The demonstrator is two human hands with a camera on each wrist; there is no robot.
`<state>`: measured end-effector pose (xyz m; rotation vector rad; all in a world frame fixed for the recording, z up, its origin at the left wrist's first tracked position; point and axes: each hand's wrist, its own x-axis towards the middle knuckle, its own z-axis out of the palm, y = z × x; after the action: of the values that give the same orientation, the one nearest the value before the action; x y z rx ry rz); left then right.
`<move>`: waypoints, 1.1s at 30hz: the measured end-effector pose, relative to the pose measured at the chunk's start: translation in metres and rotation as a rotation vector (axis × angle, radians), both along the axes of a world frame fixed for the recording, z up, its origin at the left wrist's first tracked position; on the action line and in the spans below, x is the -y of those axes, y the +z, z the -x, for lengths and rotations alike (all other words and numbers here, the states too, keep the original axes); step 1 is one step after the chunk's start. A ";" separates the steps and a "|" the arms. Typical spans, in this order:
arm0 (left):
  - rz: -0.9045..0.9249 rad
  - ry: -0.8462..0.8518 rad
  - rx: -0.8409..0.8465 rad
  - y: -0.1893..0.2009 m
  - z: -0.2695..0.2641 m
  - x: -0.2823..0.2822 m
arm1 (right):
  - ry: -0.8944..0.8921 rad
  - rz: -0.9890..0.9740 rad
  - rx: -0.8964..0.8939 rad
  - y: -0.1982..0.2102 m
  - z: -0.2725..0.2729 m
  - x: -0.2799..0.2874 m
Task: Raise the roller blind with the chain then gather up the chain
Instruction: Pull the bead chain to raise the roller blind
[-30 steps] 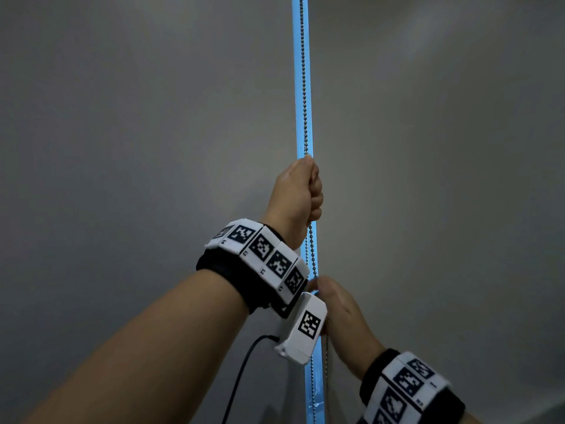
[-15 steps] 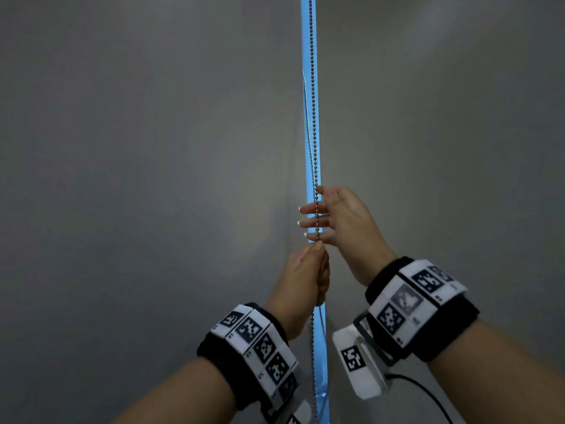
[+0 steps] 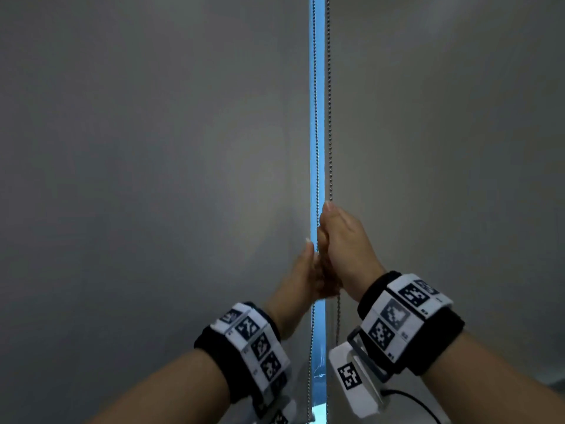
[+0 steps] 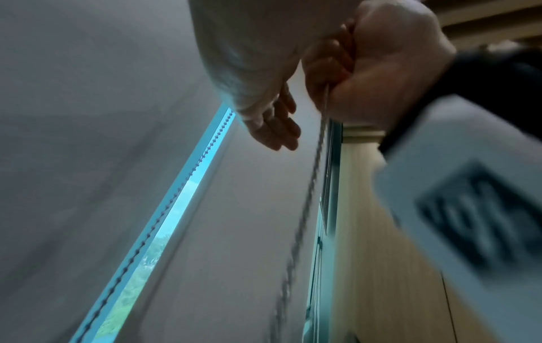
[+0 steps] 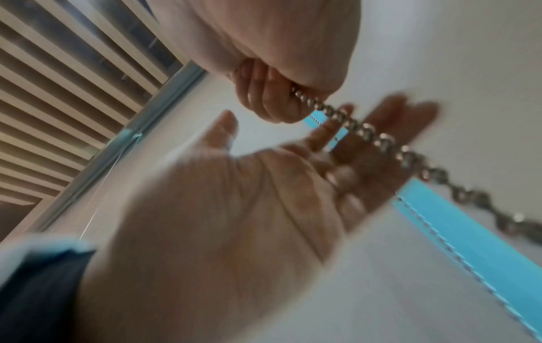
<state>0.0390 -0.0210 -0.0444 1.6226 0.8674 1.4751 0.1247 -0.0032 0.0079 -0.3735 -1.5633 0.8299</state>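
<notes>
Black wristbands [image 3: 440, 344] carry white marker tiles and 2 cameras.

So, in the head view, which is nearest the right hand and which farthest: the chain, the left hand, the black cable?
1. Chain: gripped in the right hand.
2. Left hand: just below, to its left.
3. Black cable: bottom right, under the wrist.
</notes>
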 end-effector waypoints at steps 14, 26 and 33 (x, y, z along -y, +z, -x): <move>-0.170 0.132 0.163 0.112 -0.025 -0.002 | 0.067 0.039 0.145 -0.089 -0.004 -0.009; -0.181 0.145 0.144 0.066 -0.027 0.002 | 0.055 0.141 0.008 -0.035 -0.016 -0.018; -0.035 0.184 0.057 0.001 -0.025 0.011 | 0.102 0.052 -0.069 0.025 -0.012 0.002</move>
<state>0.0635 -0.0321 -0.0434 1.5520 0.9850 1.6635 0.1368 -0.0048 0.0325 -0.3012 -1.5086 0.9547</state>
